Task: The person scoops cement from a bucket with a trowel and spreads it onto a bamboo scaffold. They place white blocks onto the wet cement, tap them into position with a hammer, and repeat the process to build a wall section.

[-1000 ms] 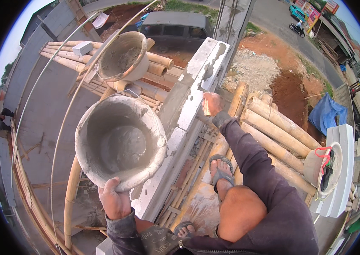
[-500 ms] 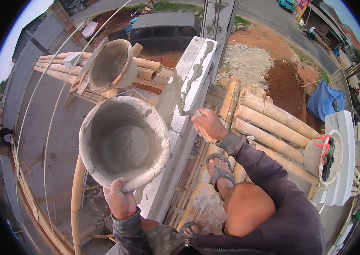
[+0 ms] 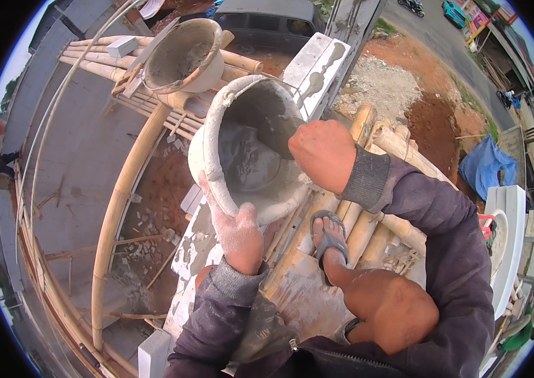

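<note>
A mortar-crusted bucket (image 3: 203, 154) is tilted over the block wall, with wet grey mortar (image 3: 245, 160) low inside it. My left hand (image 3: 238, 236) grips its near rim, the thumb over the edge. Closed in a fist, my right hand (image 3: 323, 151) is at the bucket's right rim, holding a trowel (image 3: 278, 137) that dips into the bucket. My fist hides the handle, and the blade shows only in part. Beyond the bucket, the top of the white block wall (image 3: 317, 75) carries a strip of wet mortar.
A second bucket of mortar (image 3: 185, 60) stands on bamboo poles at the far left. My sandalled foot (image 3: 330, 236) rests on the bamboo and board scaffold. An upright bamboo pole (image 3: 116, 233) rises at the left. Another bucket (image 3: 500, 236) sits at the right beside white panels.
My right hand has brought the trowel from the wall top into the bucket. My left hand has shifted the bucket up and right and tipped it more toward the right.
</note>
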The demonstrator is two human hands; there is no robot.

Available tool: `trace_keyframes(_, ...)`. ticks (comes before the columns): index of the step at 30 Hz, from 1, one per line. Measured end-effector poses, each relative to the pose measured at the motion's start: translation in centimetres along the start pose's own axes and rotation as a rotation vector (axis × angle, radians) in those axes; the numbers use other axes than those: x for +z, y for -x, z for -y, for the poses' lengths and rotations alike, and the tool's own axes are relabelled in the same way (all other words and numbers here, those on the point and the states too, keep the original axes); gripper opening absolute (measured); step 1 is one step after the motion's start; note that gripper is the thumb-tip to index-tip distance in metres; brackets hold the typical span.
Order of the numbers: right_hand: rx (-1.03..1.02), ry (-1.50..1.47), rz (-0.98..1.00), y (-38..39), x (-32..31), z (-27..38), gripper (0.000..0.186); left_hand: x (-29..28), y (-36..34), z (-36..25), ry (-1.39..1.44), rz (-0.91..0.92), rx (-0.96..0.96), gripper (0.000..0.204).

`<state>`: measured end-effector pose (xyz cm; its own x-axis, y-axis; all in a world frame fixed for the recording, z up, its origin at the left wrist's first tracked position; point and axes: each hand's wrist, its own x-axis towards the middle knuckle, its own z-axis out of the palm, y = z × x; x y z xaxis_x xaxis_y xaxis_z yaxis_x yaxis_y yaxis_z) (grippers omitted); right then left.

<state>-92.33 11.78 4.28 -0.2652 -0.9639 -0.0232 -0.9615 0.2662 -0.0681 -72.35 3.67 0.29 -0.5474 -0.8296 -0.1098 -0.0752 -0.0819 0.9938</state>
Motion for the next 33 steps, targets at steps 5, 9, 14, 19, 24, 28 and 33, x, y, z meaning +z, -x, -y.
trace_keyframes(5,0.062,-0.323,0.362,-1.2,1.3,-2.8,0.027,-0.1,-0.5,-0.3,-0.005,0.047,-0.051,0.083)
trace_keyframes(9,0.108,-0.444,0.212,0.8,1.2,-3.5,0.035,-1.5,-0.8,-0.5,0.299,-0.02,-0.208,0.056)
trace_keyframes(14,0.11,-0.551,0.082,0.7,-1.4,-5.4,0.036,-3.1,-1.7,0.2,0.455,-0.078,-0.304,0.045)
trace_keyframes(19,0.308,-0.666,0.092,0.2,-4.1,-10.9,0.039,-5.0,-1.5,-0.5,0.533,-0.112,-0.303,0.048)
trace_keyframes(24,0.479,-0.623,0.127,-4.9,-1.5,-20.8,0.029,-7.8,-1.0,-2.2,0.497,-0.197,-0.261,0.059)
trace_keyframes(28,0.728,-0.74,0.035,-11.2,5.2,-28.8,0.031,-10.6,-1.4,-2.7,0.46,-0.231,-0.266,0.074)
trace_keyframes(33,0.904,-1.683,-0.362,-18.4,16.1,-32.9,0.029,-13.3,-1.2,-3.0,0.357,-0.267,-0.237,0.073)
